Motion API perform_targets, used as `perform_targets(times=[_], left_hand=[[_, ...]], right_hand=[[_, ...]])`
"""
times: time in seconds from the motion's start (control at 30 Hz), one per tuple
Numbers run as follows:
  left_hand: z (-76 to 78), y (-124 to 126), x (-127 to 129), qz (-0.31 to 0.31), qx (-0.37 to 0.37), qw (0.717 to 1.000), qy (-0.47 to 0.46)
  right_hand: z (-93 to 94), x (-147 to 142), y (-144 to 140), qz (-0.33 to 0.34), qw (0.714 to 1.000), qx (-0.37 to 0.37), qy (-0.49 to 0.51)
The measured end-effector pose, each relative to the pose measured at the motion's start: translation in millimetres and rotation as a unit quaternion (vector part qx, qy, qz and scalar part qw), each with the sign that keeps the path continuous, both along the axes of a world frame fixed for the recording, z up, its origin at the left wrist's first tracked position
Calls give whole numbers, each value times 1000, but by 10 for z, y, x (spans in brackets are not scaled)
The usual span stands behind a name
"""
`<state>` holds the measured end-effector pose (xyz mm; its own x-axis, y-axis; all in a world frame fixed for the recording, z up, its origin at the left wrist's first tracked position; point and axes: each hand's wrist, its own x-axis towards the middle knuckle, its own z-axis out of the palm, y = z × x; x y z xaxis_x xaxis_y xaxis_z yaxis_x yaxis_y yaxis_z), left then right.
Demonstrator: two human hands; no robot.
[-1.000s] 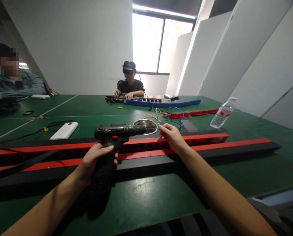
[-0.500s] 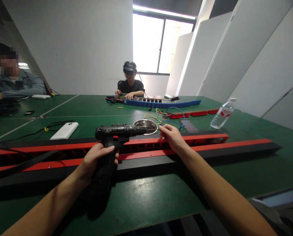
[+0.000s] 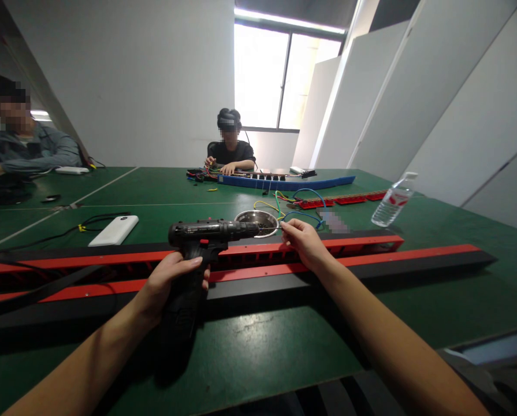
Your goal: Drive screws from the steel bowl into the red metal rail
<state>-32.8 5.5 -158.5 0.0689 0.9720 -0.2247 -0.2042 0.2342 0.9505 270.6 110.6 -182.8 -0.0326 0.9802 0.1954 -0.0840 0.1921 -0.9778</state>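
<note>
My left hand (image 3: 178,274) is wrapped round the grip of a black cordless drill (image 3: 206,231), which lies level in the air and points right. A thin bit (image 3: 267,229) sticks out of its chuck. At the tip of that bit, my right hand (image 3: 304,240) is pinched; whatever sits between its fingertips is too small to make out. Behind the chuck stands a round metal bowl (image 3: 252,216) with small dark pieces in it. Below both hands run two long black-and-red housings (image 3: 249,289), side by side across the table.
A white power bank (image 3: 114,231) and black cables lie at left. A water bottle (image 3: 392,202) stands at right, near red strips (image 3: 340,200) and coloured wires (image 3: 304,215). Across the green table (image 3: 258,341), a person (image 3: 231,151) works at a blue housing (image 3: 284,184); another person (image 3: 33,147) sits at left.
</note>
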Motion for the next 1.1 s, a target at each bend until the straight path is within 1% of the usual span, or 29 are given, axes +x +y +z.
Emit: perform_targets(times=[0.33, 0.53, 0.67, 0.77, 1.1], left_hand=[[2, 2, -15, -13, 11, 1000, 2], [-18, 12, -3, -1, 10, 1000, 10], [4, 4, 15, 9, -2, 1000, 9], [15, 7, 22, 5, -1, 1000, 12], [-30, 18, -5, 4, 1, 1000, 12]], right_hand=[[2, 6, -1, 4, 1000, -6, 4], [-14, 7, 4, 10, 1000, -3, 6], [-17, 5, 10, 10, 1000, -2, 12], [-12, 3, 9, 12, 1000, -3, 16], [-28, 11, 19, 11, 1000, 1, 8]])
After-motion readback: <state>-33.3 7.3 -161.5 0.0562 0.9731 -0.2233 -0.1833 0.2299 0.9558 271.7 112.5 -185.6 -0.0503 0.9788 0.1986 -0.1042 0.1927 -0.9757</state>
